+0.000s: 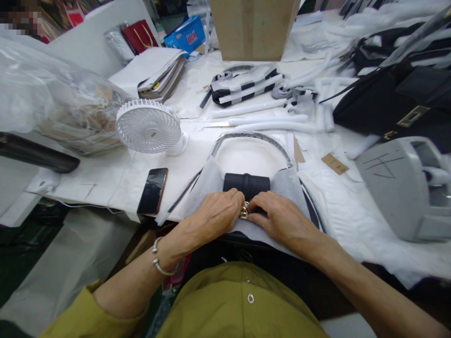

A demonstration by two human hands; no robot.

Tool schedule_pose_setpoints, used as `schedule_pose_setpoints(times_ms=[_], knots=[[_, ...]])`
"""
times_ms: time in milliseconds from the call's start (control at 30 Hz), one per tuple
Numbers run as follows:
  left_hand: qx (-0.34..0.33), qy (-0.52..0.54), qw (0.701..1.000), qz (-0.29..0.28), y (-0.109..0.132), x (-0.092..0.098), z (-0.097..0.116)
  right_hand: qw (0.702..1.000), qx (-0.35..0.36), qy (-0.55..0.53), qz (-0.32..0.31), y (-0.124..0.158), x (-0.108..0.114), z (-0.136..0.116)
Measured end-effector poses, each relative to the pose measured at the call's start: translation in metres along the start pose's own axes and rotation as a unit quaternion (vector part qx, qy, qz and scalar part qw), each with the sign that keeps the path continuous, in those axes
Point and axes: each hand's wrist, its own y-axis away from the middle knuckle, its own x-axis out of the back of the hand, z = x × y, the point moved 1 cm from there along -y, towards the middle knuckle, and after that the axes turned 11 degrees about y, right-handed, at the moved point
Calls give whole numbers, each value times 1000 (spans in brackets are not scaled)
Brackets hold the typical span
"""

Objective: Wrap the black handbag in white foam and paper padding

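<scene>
A black handbag (246, 184) lies at the table's near edge, partly wrapped in grey-white foam sheet (289, 185). Its wrapped curved handle (252, 137) arches away from me. My left hand (211, 218) and my right hand (282, 218) rest on the bag's front, fingers curled and pinched together around a small gold metal clasp (244, 212) between them. A silver bangle (160, 263) sits on my left wrist.
A smartphone (152, 190) lies left of the bag, a white desk fan (148, 126) behind it. Further back: a striped bag (243, 87), foam tubes (260, 109), a cardboard box (252, 28). At right are a black handbag (394, 101) and a grey machine (405, 185).
</scene>
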Motion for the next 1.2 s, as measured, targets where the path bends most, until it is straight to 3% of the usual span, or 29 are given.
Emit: schedule_pose_setpoints(times_ms=[333,533,700,867,1033,1200], knots=[[47,32,997,50,-2,-17,-11,1000,21,8,1,-1,-2,2],[96,157,980,76,-3,-13,-16,1000,5,-5,-2,-1,-2,2],[49,211,976,33,-3,-2,-16,999,-22,-29,1,0,0,3],[-16,103,994,-15,-1,-1,-14,999,-23,-29,3,-1,0,3],[-93,10,994,-53,-7,6,-10,999,-27,-25,13,-2,-2,3],[-122,-3,990,-67,-15,11,-12,996,-46,-66,29,-2,-3,6]])
